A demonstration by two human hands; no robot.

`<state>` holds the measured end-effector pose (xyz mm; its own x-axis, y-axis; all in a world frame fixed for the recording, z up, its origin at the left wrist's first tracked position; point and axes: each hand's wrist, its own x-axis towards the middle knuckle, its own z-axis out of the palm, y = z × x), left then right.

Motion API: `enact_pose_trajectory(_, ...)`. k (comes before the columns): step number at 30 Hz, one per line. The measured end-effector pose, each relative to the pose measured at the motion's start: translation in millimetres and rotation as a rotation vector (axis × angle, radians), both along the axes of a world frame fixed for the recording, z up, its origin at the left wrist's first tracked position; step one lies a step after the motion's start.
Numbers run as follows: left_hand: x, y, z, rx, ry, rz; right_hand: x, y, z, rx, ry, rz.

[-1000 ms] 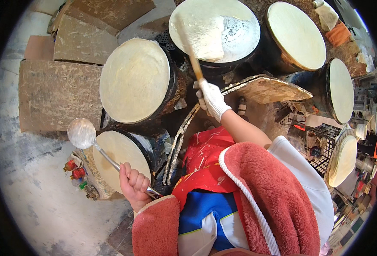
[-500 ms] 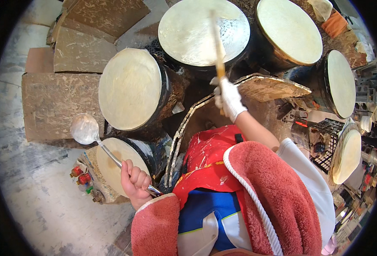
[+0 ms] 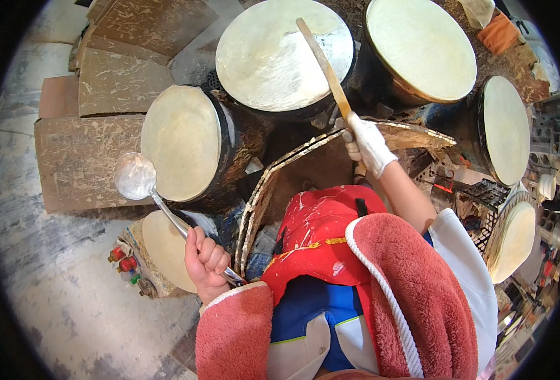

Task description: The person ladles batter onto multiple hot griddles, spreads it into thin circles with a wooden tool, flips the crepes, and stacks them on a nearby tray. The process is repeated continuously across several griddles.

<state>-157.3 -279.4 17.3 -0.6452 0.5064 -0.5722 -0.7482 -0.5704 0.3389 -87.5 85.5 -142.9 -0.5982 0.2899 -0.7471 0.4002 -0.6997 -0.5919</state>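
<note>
My bare left hand (image 3: 207, 263) is closed on the handle of a long metal ladle; its round, white-smeared bowl (image 3: 134, 174) hangs left of the middle, above a lower cream disc (image 3: 166, 250). My white-gloved right hand (image 3: 370, 145) grips a flat wooden stick (image 3: 327, 66), angled up to the white-coated round top (image 3: 261, 57) of a dark drum-like container at the back; whether its tip touches the coating is unclear. A ragged, curved board (image 3: 419, 136) runs beneath that hand, in front of my paint-splattered red apron (image 3: 315, 225).
Similar cream-topped containers stand at left (image 3: 175, 142), back right (image 3: 419, 44) and right (image 3: 505, 130), with another cream disc (image 3: 511, 244) lower right beside a black crate (image 3: 482, 202). Scuffed cardboard (image 3: 96, 161) lies left; small red-topped items (image 3: 128, 263) sit lower left; assorted clutter fills the far right.
My right hand has moved rightward, and the stick's tip has swung right, then back left. The white coating on the back top looks spread wider. The ladle bowl has risen slightly.
</note>
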Motion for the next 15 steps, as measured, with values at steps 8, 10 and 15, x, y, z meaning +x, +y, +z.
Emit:
enact_pose_trajectory(8,9,39,2,-0.014,-0.02,-0.003,70,19,-8,0.194,-0.134,0.353)
enact_pose_trajectory(10,11,49,3,-0.017,-0.031,0.004,71,54,-4,0.161,-0.078,0.323)
enact_pose_trajectory(15,17,75,5,-0.024,-0.022,-0.003,34,104,4,0.134,-0.019,0.269)
